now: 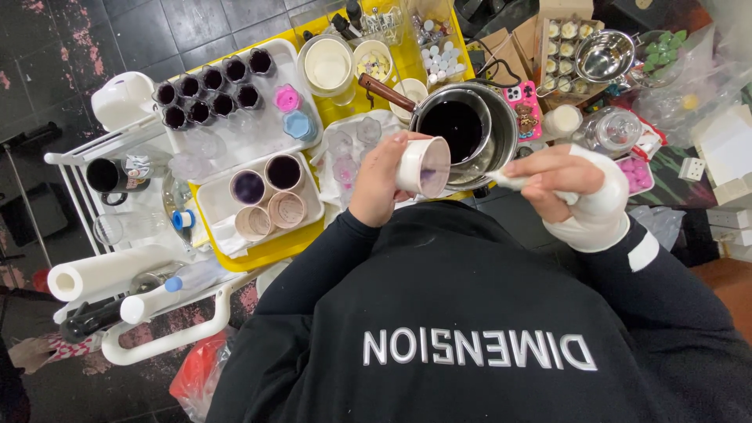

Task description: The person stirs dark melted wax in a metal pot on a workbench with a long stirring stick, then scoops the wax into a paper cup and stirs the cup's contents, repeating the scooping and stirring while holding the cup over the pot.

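Up close, the left hand (pixel 378 182) tilts a small cup (pixel 424 166) sideways in a closed grip; the bandaged right hand (pixel 570 192) pinches a white stick (pixel 511 182) beside the pot (pixel 468 129).

Matt paper cup (pixel 424 166), glossy metal pot (pixel 478 129) with wooden handle (pixel 385 92), glossy yellow plastic tray (pixel 270 252), shiny steel bowl (pixel 604 55)

Probably a candle-making workshop: a metal melting pot (pixel 470 129), filled moulds (pixel 207 94), crowded yellow table (pixel 266 252).
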